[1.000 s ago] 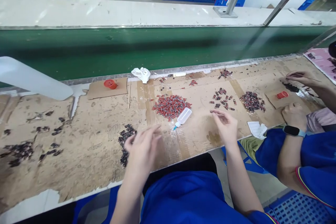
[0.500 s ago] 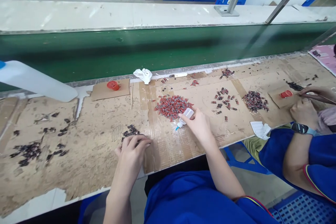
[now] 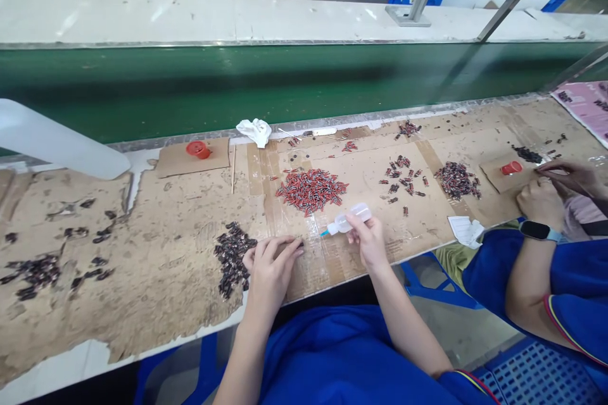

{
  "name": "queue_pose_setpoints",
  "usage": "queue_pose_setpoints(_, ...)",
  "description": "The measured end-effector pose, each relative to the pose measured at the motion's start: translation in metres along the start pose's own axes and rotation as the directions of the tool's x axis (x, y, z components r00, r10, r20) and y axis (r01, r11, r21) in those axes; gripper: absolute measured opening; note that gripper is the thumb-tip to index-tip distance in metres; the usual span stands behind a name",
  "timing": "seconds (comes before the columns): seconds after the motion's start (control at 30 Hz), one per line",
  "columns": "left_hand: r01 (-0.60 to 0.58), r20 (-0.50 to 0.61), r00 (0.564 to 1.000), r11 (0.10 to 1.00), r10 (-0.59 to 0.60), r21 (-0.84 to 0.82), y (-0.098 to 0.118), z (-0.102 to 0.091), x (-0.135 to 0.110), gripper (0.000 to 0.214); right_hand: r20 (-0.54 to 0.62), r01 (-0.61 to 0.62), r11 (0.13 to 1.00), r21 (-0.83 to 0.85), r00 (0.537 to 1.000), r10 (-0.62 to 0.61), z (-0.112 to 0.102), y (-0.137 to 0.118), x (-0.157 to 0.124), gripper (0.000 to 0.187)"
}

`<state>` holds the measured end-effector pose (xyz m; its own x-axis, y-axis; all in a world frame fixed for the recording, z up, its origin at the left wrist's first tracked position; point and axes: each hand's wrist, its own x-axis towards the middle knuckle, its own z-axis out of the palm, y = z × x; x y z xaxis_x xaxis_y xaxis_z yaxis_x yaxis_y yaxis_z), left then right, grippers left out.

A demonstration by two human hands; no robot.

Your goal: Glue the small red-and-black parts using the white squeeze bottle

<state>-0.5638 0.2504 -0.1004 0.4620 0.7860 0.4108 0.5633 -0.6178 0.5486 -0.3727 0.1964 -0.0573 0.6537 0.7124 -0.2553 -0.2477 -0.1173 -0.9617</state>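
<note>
My right hand (image 3: 369, 239) is closed round a small clear squeeze bottle (image 3: 357, 212), tilted so that its blue needle tip points left and down. Just left of that tip, my left hand (image 3: 274, 261) pinches a small dark part (image 3: 300, 243) between thumb and fingers; its detail is too small to make out. A pile of dark parts (image 3: 232, 256) lies beside my left hand on the cardboard. Beyond both hands spreads a heap of small red and dark parts (image 3: 311, 191).
A red cup (image 3: 198, 150) stands on a cardboard piece, near a thin stick (image 3: 233, 169) and crumpled tissue (image 3: 254, 132). Loose parts (image 3: 403, 176) lie to the right. A large white bottle (image 3: 52, 139) juts in at left. At right, a co-worker's hands (image 3: 546, 199) work by another red cup (image 3: 511, 168).
My left hand has moved right, off the dark pile, with a small dark part in its fingers. My right hand has turned the squeeze bottle flatter and brought it slightly right.
</note>
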Motion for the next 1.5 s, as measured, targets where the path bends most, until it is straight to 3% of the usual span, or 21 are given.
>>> queue_pose_setpoints(0.1, 0.038, 0.02, 0.999, 0.996, -0.036, -0.083, -0.002, -0.003, 0.0, 0.019, -0.06, 0.082, 0.995, -0.062, 0.994, -0.086, 0.013, 0.008, -0.011, 0.031)
queue_pose_setpoints(0.23, 0.063, 0.004, 0.998, 0.986, -0.064, -0.151, -0.002, -0.003, -0.001, 0.017, -0.051, 0.102, 0.99, -0.097, 0.993, -0.108, 0.022, 0.014, -0.018, 0.025)
queue_pose_setpoints(0.37, 0.075, -0.038, 0.996, 0.985, -0.082, -0.156, -0.001, -0.001, -0.001, 0.013, -0.025, 0.09, 0.987, -0.13, 0.995, -0.094, 0.022, 0.016, -0.018, 0.024)
queue_pose_setpoints(0.57, 0.138, -0.006, 0.99, 0.978, -0.141, -0.157, -0.001, -0.002, -0.002, 0.015, 0.018, 0.102, 0.978, -0.183, 0.995, -0.101, 0.022, 0.019, -0.017, 0.025)
queue_pose_setpoints(0.73, 0.126, -0.008, 0.992, 0.977, -0.13, -0.173, 0.001, -0.004, 0.0, 0.012, 0.036, 0.126, 0.965, -0.231, 0.992, -0.121, 0.022, 0.025, -0.017, 0.026)
queue_pose_setpoints(0.97, 0.155, 0.028, 0.988, 0.978, -0.153, -0.14, 0.006, -0.009, 0.005, 0.012, -0.008, 0.116, 0.977, -0.18, 0.993, -0.119, 0.021, 0.021, -0.018, 0.024)
queue_pose_setpoints(1.23, 0.156, 0.039, 0.988, 0.98, -0.152, -0.127, 0.006, -0.009, 0.003, 0.01, 0.054, 0.104, 0.982, -0.16, 0.994, -0.096, 0.02, 0.023, -0.017, 0.023)
queue_pose_setpoints(1.5, 0.169, 0.039, 0.985, 0.983, -0.166, -0.073, 0.007, -0.008, 0.001, 0.014, 0.017, 0.119, 0.979, -0.168, 0.993, -0.118, 0.022, 0.021, -0.016, 0.024)
